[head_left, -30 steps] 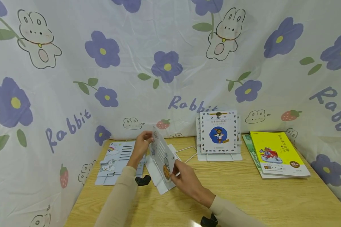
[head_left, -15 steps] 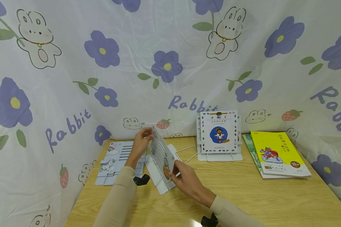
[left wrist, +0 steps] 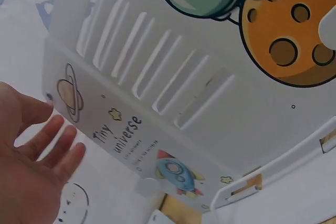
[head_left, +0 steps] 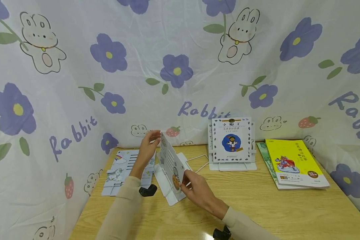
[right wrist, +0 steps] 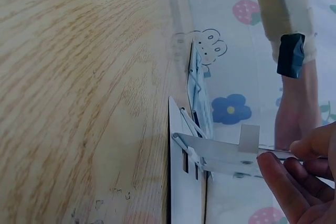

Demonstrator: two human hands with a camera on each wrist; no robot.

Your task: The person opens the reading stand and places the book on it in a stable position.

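Note:
A white bookstand [head_left: 171, 163] printed with space pictures stands half unfolded on the table, its slotted panel raised steeply from the base. In the left wrist view the panel [left wrist: 157, 77] reads "Tiny universe" beside a planet and a rocket. My left hand [head_left: 147, 150] is at the panel's upper left edge; its fingers [left wrist: 58, 140] look loosely extended beside the edge, and contact is hard to judge. My right hand [head_left: 199, 191] pinches the panel's near right edge between thumb and fingers, also seen in the right wrist view, where the hand [right wrist: 307, 182] grips the thin edge.
A folded unicorn bookstand [head_left: 117, 180] lies left. A wire support [head_left: 199, 160] sticks out right of the raised panel. Another stand at the back holds a white picture book [head_left: 231, 140]. A yellow book [head_left: 294, 163] lies on a green book [head_left: 265, 160] at right. A patterned curtain hangs behind.
My left hand has shifted slightly up and left along the panel's top, its fingers straighter than before. The right hand and the raised panel have stayed almost still.

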